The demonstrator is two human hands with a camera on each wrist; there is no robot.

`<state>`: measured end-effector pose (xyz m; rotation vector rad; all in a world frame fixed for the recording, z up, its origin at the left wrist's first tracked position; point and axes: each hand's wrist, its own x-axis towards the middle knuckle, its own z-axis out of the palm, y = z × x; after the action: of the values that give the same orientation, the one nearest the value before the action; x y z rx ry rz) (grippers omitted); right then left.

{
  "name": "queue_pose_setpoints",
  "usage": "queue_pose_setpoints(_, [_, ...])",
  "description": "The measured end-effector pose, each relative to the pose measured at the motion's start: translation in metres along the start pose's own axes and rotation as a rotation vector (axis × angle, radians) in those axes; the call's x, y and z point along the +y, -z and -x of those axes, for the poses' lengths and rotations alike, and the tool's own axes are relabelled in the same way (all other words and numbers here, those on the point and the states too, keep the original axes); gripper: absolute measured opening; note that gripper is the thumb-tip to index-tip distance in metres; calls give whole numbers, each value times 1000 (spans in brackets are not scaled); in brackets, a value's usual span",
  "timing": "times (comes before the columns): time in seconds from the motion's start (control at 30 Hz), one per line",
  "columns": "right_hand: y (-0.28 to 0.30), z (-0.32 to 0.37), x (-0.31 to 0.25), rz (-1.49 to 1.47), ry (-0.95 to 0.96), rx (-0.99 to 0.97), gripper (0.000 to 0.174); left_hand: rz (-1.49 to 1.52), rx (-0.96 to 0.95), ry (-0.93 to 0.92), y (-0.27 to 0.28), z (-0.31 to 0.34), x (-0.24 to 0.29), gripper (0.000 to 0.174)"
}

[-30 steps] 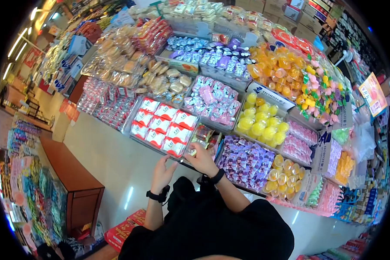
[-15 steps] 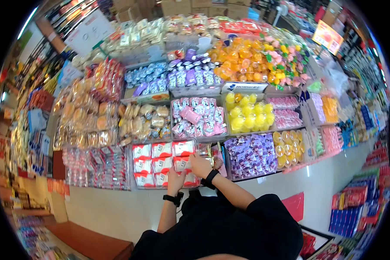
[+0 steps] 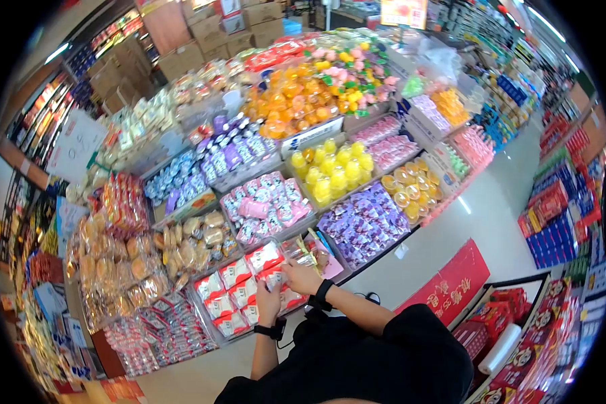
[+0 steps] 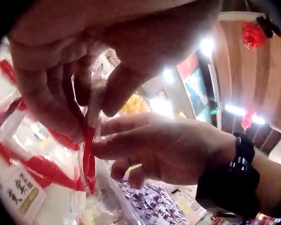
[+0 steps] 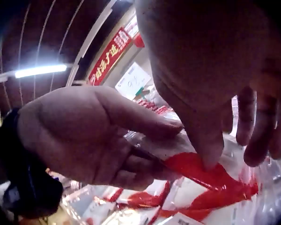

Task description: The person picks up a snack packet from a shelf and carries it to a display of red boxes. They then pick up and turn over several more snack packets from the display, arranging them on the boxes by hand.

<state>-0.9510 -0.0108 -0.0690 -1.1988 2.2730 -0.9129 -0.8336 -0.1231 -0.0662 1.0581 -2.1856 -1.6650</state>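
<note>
Both hands meet over the near right part of a clear tray of red-and-white packets [image 3: 236, 273] in the head view. My left hand [image 3: 269, 306] pinches one end of a red-and-white packet [image 5: 196, 168] between thumb and fingers. At the packet's red part, my right hand [image 3: 303, 278] has its thumb pressed down, as the right wrist view shows. Seen edge-on in the left wrist view, the raised packet [image 4: 89, 159] stands between the fingertips of both hands. Black bands circle both wrists.
Purple packets [image 3: 363, 225] fill the bin to the right. Yellow jelly cups [image 3: 333, 175], pink packets [image 3: 266, 205] and wrapped cakes [image 3: 195, 242] lie behind. Silver-red packets [image 3: 158, 330] sit at the left. A red box [image 3: 448, 283] is on the floor at the right.
The hands have gone from apart at the tray's near edge to together over the packets, with one packet now held. The head view has swung and tilted.
</note>
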Motion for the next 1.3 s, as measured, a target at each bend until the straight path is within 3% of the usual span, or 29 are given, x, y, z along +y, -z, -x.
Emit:
queue_pose_setpoints(0.07, [22, 12, -5, -50, -20, 71, 48, -189, 126, -190, 5, 18, 44, 27])
queue_pose_setpoints(0.2, [46, 44, 16, -253, 85, 325, 65, -55, 44, -253, -9, 34, 87, 27])
queue_pose_setpoints(0.27, [90, 69, 10, -712, -199, 235, 60, -79, -55, -237, -30, 38, 94, 25])
queue_pose_setpoints(0.3, [98, 78, 17, -809, -181, 379, 44, 61, -126, -229, -44, 45, 106, 24])
queue_pose_setpoints(0.33, [111, 91, 27, -806, -183, 406, 44, 200, -202, -217, -59, 53, 119, 23])
queue_pose_setpoints(0.4, [149, 124, 46, -1064, -147, 252, 27, 300, -292, -224, -96, 70, 139, 21])
queue_pose_setpoints(0.43, [167, 143, 51, -1101, -147, 285, 17, 310, -342, -213, -113, 77, 144, 22])
queue_pose_setpoints(0.53, [210, 206, 75, -1050, -55, 410, 19, 301, -501, -194, -171, 94, 163, 23])
queue_pose_setpoints(0.6, [230, 249, 101, -879, -132, 505, 21, 319, -591, -121, -213, 117, 187, 22])
queue_pose_setpoints(0.67, [247, 292, 116, -762, -75, 655, 21, 279, -712, -204, -260, 120, 184, 22])
queue_pose_setpoints(0.87, [289, 409, 135, -893, -221, 878, 25, 363, -1039, -227, -363, 179, 232, 21])
queue_pose_setpoints(0.93, [294, 435, 142, -933, -223, 962, 24, 297, -1121, -304, -388, 193, 245, 21])
queue_pose_setpoints(1.3, [335, 511, 209, -941, -349, 1208, 28, 184, -1373, -196, -528, 211, 269, 22])
